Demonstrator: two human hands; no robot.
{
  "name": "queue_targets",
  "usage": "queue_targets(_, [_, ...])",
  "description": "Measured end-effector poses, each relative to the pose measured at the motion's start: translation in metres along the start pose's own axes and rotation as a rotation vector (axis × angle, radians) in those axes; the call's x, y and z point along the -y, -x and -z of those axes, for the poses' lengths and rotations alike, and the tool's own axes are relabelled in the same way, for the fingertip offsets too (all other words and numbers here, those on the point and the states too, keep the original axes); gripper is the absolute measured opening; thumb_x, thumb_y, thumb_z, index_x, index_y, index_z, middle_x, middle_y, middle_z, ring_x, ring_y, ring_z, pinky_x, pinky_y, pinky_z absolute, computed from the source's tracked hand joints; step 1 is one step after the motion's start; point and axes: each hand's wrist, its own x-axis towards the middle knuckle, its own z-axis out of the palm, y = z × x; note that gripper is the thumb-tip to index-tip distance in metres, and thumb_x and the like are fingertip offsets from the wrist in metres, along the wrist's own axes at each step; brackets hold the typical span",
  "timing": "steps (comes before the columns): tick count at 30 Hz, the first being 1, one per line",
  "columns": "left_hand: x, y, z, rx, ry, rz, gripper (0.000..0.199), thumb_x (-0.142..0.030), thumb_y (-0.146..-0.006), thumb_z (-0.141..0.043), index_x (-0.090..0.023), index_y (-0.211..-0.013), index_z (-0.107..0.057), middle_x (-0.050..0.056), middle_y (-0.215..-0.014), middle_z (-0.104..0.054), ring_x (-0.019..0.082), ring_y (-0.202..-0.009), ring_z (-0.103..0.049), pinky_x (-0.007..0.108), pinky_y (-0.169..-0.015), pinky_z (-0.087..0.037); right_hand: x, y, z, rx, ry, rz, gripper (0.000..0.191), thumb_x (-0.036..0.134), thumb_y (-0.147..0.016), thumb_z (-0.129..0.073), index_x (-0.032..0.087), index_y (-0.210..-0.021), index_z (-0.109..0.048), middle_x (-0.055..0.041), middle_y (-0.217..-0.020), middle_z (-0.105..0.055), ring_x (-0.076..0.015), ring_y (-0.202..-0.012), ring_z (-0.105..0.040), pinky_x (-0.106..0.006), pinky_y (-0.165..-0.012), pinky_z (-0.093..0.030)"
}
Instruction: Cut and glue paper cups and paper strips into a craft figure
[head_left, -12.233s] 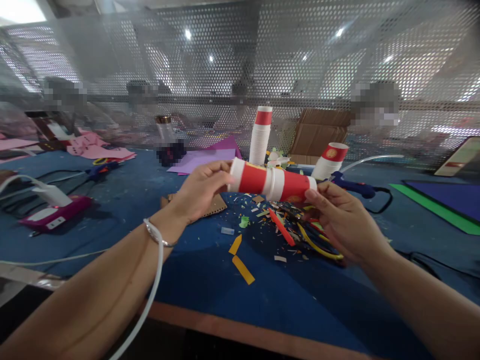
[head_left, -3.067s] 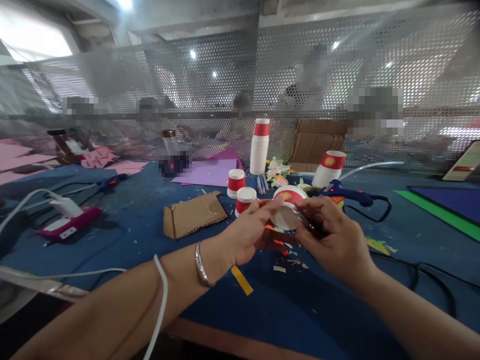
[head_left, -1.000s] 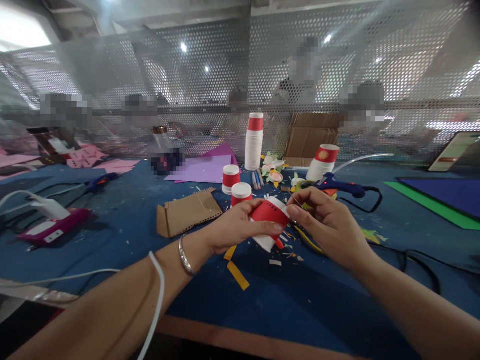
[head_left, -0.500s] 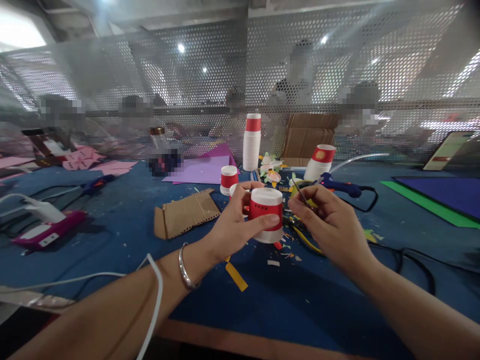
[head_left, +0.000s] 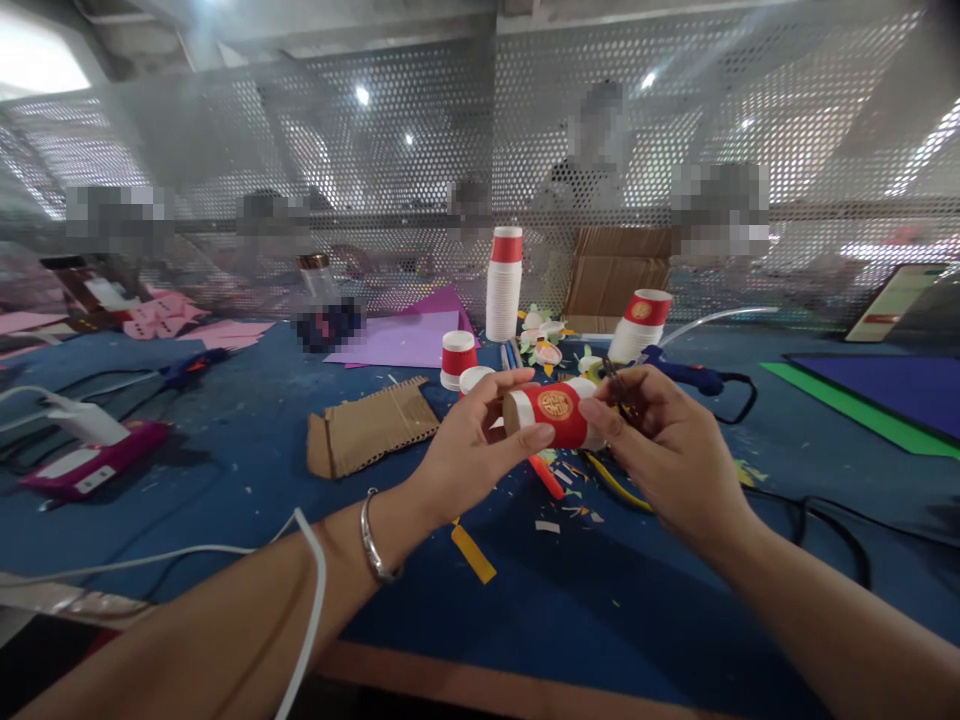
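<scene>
My left hand (head_left: 480, 430) is wrapped round a red and white paper cup (head_left: 564, 413), thumb on its near side. The cup lies tilted sideways in the air, and a gold emblem on its red band faces me. My right hand (head_left: 660, 440) is closed at the cup's right end, its thumb against the cup. Between its fingers is a thin dark tool (head_left: 616, 385), mostly hidden, so its kind is unclear. Behind my left hand stand a second paper cup (head_left: 458, 360) and another partly covered cup (head_left: 475, 380). Below the held cup lies an orange-red strip-shaped object (head_left: 547, 477).
A tall cup stack (head_left: 503, 300) and a shorter stack (head_left: 643, 320) stand behind. Cardboard (head_left: 375, 425) lies left, a blue glue gun (head_left: 686, 375) right. Paper scraps (head_left: 547, 527), a yellow curved handle (head_left: 616, 487), a purple power strip (head_left: 97, 460) and a white cable (head_left: 311, 590) are around.
The cup has turned from upside down onto its side, bringing the gold emblem into view. My right hand has moved slightly left, up against the cup. The orange-red object is now more exposed.
</scene>
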Motion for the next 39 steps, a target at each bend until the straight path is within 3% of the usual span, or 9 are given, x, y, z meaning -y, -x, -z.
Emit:
queue_targets(3, [-0.004,-0.002,0.0,0.028,0.15,0.188,0.052,-0.037,-0.077,-0.079,-0.019,-0.122,-0.06,0.009,-0.11,-0.07,0.023,-0.099,-0.067,0.04,-0.092,-0.053,-0.001,-0.001,0.002,-0.022,0.017,0.017,0.014,0.029,-0.084,-0.07,0.022,-0.086,-0.057,0.0018,-0.074,-0.056,-0.0091,-0.053,-0.048,-0.024,-0.048,-0.041])
queue_targets(7, [-0.008,-0.004,0.0,0.15,0.302,0.366,0.037,-0.039,-0.078,-0.078,-0.012,-0.102,-0.069,0.012,-0.098,-0.073,0.02,-0.088,-0.069,0.038,-0.089,-0.056,-0.006,-0.003,0.003,-0.024,0.033,0.042,0.013,0.026,-0.082,-0.07,0.022,-0.087,-0.059,0.0023,-0.073,-0.057,-0.0091,-0.055,-0.05,-0.023,-0.049,-0.042])
queue_targets(11, [-0.008,-0.005,0.0,0.052,0.244,0.232,0.034,-0.033,-0.076,-0.081,-0.013,-0.102,-0.072,0.011,-0.108,-0.073,0.019,-0.095,-0.068,0.032,-0.086,-0.055,-0.003,-0.004,0.005,-0.108,0.098,0.074,0.017,0.033,-0.083,-0.07,0.021,-0.085,-0.058,0.0009,-0.076,-0.059,-0.0104,-0.056,-0.053,-0.024,-0.05,-0.044])
queue_targets(15, [-0.004,-0.007,0.003,-0.069,0.101,0.026,0.042,-0.03,-0.076,-0.08,-0.017,-0.115,-0.069,0.01,-0.117,-0.072,0.023,-0.108,-0.066,0.035,-0.096,-0.052,0.007,0.0,0.007,-0.233,0.202,0.125,0.025,0.043,-0.085,-0.07,0.022,-0.084,-0.058,0.002,-0.071,-0.055,-0.0092,-0.05,-0.045,-0.024,-0.044,-0.034])
queue_targets(17, [-0.003,-0.008,0.004,-0.115,0.033,-0.028,0.052,-0.028,-0.075,-0.081,-0.021,-0.125,-0.065,0.009,-0.12,-0.072,0.025,-0.111,-0.065,0.04,-0.099,-0.051,0.01,0.002,0.007,-0.169,0.178,0.141,0.027,0.047,-0.089,-0.065,0.022,-0.083,-0.058,0.002,-0.069,-0.054,-0.0103,-0.052,-0.045,-0.025,-0.046,-0.034])
queue_targets(20, [-0.002,-0.007,0.005,-0.13,0.004,-0.084,0.069,-0.026,-0.073,-0.082,-0.025,-0.138,-0.057,0.009,-0.125,-0.07,0.027,-0.115,-0.065,0.043,-0.101,-0.051,0.01,0.005,0.003,0.073,0.121,0.06,0.028,0.048,-0.093,-0.059,0.022,-0.085,-0.058,0.0027,-0.065,-0.054,-0.0111,-0.054,-0.045,-0.025,-0.048,-0.035])
queue_targets(24, [-0.004,-0.004,0.003,-0.131,0.002,-0.125,0.072,-0.024,-0.075,-0.08,-0.025,-0.142,-0.053,0.009,-0.126,-0.07,0.026,-0.114,-0.066,0.043,-0.1,-0.053,0.007,0.008,-0.005,0.317,0.062,-0.087,0.032,0.052,-0.092,-0.059,0.021,-0.087,-0.058,0.0031,-0.068,-0.054,-0.0107,-0.056,-0.046,-0.024,-0.05,-0.035])
queue_targets(32, [-0.002,-0.003,0.0,-0.118,-0.006,-0.186,0.065,-0.023,-0.077,-0.079,-0.026,-0.138,-0.056,0.009,-0.131,-0.068,0.025,-0.113,-0.067,0.043,-0.099,-0.056,0.009,0.01,-0.007,0.381,-0.015,-0.155,0.037,0.056,-0.093,-0.057,0.02,-0.084,-0.057,0.005,-0.064,-0.045,-0.0091,-0.052,-0.033,-0.025,-0.046,-0.024])
queue_targets(39, [-0.005,-0.002,0.0,-0.168,-0.054,-0.181,0.071,-0.023,-0.077,-0.08,-0.02,-0.142,-0.051,0.012,-0.129,-0.069,0.027,-0.116,-0.067,0.043,-0.101,-0.056,0.007,0.011,-0.009,0.403,-0.127,-0.228,0.04,0.059,-0.093,-0.056,0.021,-0.081,-0.053,0.0088,-0.059,-0.03,-0.0075,-0.047,-0.02,-0.024,-0.041,-0.013])
